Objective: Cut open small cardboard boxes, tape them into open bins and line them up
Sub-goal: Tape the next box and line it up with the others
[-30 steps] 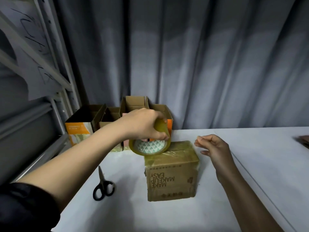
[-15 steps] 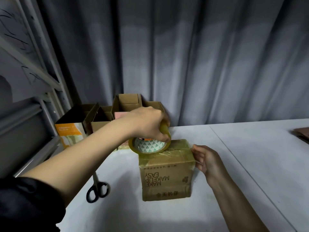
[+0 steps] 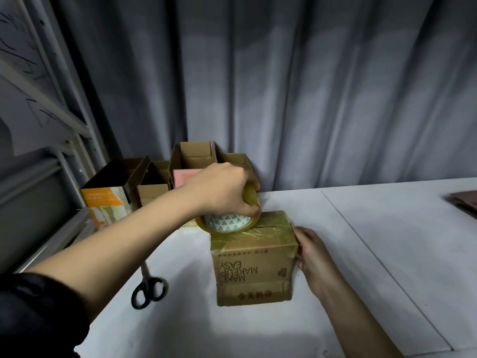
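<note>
My left hand (image 3: pixel 222 187) is curled around a roll of tape (image 3: pixel 228 220). My fingers wrap over the top of the roll and my thumb side hugs it tight. The roll is yellow-brown, and the inside ring is white with little green triangles. It sits on the top of a cardboard box (image 3: pixel 254 264), at the back left corner.

The box stands on the white table (image 3: pixel 387 241), right in front of me. Its top is shiny with tape. The front has words on it, but they are upside down to me.

My right hand (image 3: pixel 313 257) is on the right side of the box. My fingers lie against that side, near the top edge. They bend a little around the corner, and the tips are hidden behind the box. I cannot tell how hard they press.

A pair of black scissors (image 3: pixel 148 288) lies on the table to the left of the box, partly under my left arm. It does not touch the box.

At the back of the table, by the gray curtain (image 3: pixel 309 86), some open boxes (image 3: pixel 152 182) stand side by side in a row. One on the left has orange on its front. One has pink on it.

Something flat and brown (image 3: pixel 464 202) lies at the far right edge of the table. I cannot tell what it is.
</note>
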